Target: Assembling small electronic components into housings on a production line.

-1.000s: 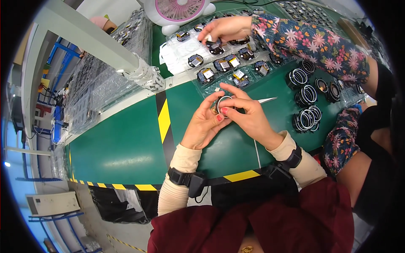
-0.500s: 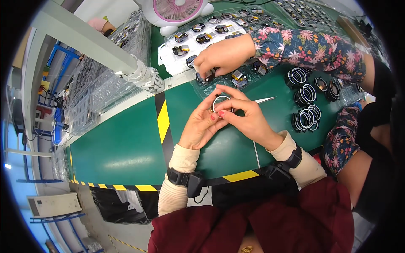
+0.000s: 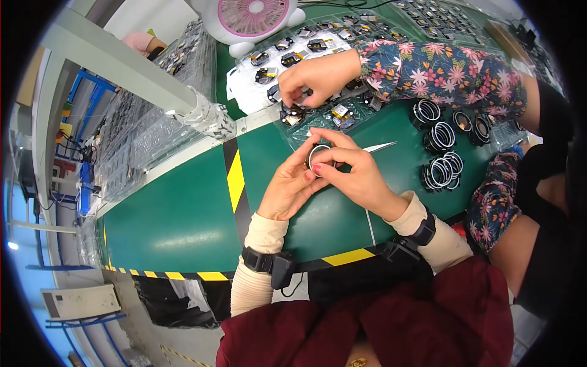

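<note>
Between my two hands, above the green table, is a small round ring [image 3: 310, 160] with a bright silver rim and a dark body. My left hand [image 3: 286, 183] cups it from the left, fingers curled round its edge. From the other side my right hand [image 3: 351, 168] grips the same ring, thumb and forefinger pressed at its lower rim. Part of the ring is hidden behind my fingers. Just beyond my hands, a co-worker's hand [image 3: 318, 78] in a floral sleeve touches a small dark electronic assembly [image 3: 292, 114] at the near edge of a clear tray.
Stacks of black and silver rings [image 3: 441, 171] stand to the right. A pointed metal tool [image 3: 380, 147] lies beyond my right hand. The clear plastic tray [image 3: 299, 136] holds several assemblies; a pink-and-white fan [image 3: 254, 18] stands behind. A white post [image 3: 205, 113] rises at the left.
The co-worker's hand has lifted slightly at the tray's near edge. My hands keep hold of the ring with only small finger shifts.
</note>
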The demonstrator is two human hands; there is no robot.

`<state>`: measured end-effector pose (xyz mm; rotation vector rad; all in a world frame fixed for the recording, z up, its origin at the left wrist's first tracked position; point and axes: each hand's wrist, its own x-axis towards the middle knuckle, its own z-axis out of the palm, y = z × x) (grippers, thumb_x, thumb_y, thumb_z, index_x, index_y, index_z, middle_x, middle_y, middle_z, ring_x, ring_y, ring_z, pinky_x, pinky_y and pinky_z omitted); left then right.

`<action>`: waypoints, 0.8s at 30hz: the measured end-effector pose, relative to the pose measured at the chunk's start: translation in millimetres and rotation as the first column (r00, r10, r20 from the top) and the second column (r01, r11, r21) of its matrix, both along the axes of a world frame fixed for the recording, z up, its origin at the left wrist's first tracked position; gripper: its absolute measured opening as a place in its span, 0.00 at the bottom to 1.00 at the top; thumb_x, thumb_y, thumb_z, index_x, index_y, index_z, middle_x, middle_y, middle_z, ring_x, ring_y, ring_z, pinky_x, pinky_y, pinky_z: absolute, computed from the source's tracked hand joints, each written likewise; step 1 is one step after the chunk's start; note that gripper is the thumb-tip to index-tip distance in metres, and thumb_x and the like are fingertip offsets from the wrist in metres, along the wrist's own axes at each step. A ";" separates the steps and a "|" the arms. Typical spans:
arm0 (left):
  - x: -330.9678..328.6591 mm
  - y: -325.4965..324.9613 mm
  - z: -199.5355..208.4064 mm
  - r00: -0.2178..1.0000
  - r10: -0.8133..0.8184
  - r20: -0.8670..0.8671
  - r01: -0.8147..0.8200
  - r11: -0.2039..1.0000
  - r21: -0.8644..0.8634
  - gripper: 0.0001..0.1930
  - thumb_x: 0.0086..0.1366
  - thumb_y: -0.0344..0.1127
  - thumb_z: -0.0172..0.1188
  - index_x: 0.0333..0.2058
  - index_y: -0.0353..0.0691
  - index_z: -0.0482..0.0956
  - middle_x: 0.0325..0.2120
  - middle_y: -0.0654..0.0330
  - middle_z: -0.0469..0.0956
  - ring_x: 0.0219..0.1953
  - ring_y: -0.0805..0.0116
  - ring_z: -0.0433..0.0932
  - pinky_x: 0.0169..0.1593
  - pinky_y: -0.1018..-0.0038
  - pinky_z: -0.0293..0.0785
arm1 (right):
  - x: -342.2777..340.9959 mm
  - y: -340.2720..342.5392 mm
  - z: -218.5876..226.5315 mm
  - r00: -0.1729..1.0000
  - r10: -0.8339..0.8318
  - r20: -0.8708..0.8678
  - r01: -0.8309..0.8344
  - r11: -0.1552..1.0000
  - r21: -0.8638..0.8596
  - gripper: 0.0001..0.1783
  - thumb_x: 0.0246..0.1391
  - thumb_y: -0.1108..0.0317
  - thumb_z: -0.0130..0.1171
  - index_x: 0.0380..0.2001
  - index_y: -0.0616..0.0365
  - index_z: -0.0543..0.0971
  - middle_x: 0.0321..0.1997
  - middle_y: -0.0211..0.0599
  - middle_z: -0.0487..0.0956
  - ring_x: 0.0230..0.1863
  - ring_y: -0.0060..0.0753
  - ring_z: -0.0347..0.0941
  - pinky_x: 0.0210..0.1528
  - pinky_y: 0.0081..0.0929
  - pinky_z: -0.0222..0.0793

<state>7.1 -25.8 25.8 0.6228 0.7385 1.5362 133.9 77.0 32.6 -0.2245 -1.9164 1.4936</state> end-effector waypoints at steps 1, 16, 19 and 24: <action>-0.5 -0.4 -0.2 1.000 0.007 -0.018 -0.007 1.000 -0.004 0.34 0.59 0.34 0.57 0.61 0.43 0.50 0.50 0.55 0.66 0.53 0.60 0.67 0.55 0.64 0.65 | -0.5 -0.4 -0.2 1.000 -0.005 -0.003 0.005 1.000 0.015 0.04 0.47 0.76 0.55 0.29 0.62 0.77 0.55 0.46 0.67 0.57 0.36 0.60 0.56 0.29 0.55; -0.8 0.1 -1.9 0.997 0.039 -0.060 -0.039 0.999 -0.002 0.31 0.57 0.30 0.58 0.59 0.43 0.56 0.49 0.57 0.67 0.52 0.62 0.67 0.55 0.63 0.65 | -0.1 0.0 2.4 1.000 -0.002 0.015 0.002 1.000 -0.011 0.02 0.45 0.76 0.55 0.25 0.61 0.75 0.50 0.44 0.69 0.57 0.37 0.61 0.54 0.31 0.56; -0.7 0.0 -1.9 0.997 0.059 -0.056 -0.059 0.998 0.001 0.29 0.57 0.26 0.56 0.58 0.42 0.58 0.50 0.57 0.66 0.52 0.64 0.68 0.54 0.65 0.66 | -1.0 0.8 0.4 1.000 -0.022 0.022 0.021 0.998 0.062 0.01 0.45 0.76 0.55 0.25 0.61 0.74 0.49 0.43 0.69 0.57 0.37 0.61 0.55 0.30 0.56; -1.7 0.8 -5.5 0.995 0.088 -0.050 -0.088 0.996 0.011 0.27 0.57 0.23 0.54 0.56 0.41 0.60 0.50 0.58 0.65 0.50 0.64 0.68 0.53 0.66 0.67 | -0.7 -1.4 0.5 0.999 -0.030 0.029 0.028 0.998 0.047 0.02 0.44 0.76 0.55 0.25 0.61 0.74 0.51 0.42 0.69 0.53 0.33 0.63 0.50 0.26 0.60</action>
